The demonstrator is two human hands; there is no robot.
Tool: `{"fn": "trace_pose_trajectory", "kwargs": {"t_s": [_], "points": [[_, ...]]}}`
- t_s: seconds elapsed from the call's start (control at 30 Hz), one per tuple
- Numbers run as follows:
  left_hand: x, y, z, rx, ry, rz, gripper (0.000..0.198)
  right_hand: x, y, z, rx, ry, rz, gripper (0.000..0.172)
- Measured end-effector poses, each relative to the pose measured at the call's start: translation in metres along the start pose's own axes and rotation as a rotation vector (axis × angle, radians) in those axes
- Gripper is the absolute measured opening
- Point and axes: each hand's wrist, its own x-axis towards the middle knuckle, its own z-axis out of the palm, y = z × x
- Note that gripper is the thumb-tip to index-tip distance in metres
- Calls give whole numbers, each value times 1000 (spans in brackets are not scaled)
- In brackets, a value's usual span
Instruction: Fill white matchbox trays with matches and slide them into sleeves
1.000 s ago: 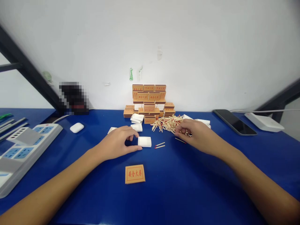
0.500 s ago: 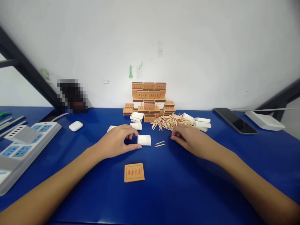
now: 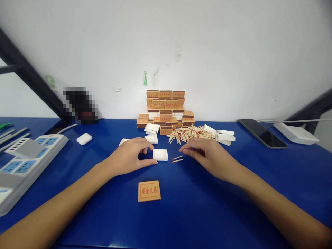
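My left hand (image 3: pixel 132 152) holds the left end of a small white matchbox tray (image 3: pixel 160 155) between thumb and fingers, and the tray's inside looks bare. My right hand (image 3: pixel 204 154) hovers just right of two loose matches (image 3: pixel 177 159), thumb and index tips slightly apart with nothing visible between them. Their red heads point left. Beyond that hand spreads a pile of matches (image 3: pixel 185 133). An orange matchbox sleeve (image 3: pixel 149 191) with red characters lies flat nearer to me.
Stacked matchboxes (image 3: pixel 165 103) stand against the wall. More white trays (image 3: pixel 225 136) lie beside the match pile, others (image 3: pixel 151 128) left of it. A phone (image 3: pixel 261 133) rests at right; a white earbud case (image 3: pixel 84 139) and power strip (image 3: pixel 31 155) are at left on the blue table (image 3: pixel 192 214).
My right hand has moved left from the pile's front edge to the two loose matches, its index finger stretching out. My left hand and the tray stay put.
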Motion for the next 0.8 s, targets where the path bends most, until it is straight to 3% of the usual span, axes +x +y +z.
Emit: {"fn": "trace_pose_trajectory", "kwargs": {"t_s": [0.27, 0.47, 0.8], "points": [[2, -1, 0, -9, -4, -8, 36, 3, 8, 8, 287, 85, 181, 26], [2, -2, 0, -3, -5, -3, 36, 6, 18, 15, 355, 13, 223, 31], [1, -2, -1, 3, -8, 3, 36, 5, 19, 6, 79, -24, 100, 25]]}}
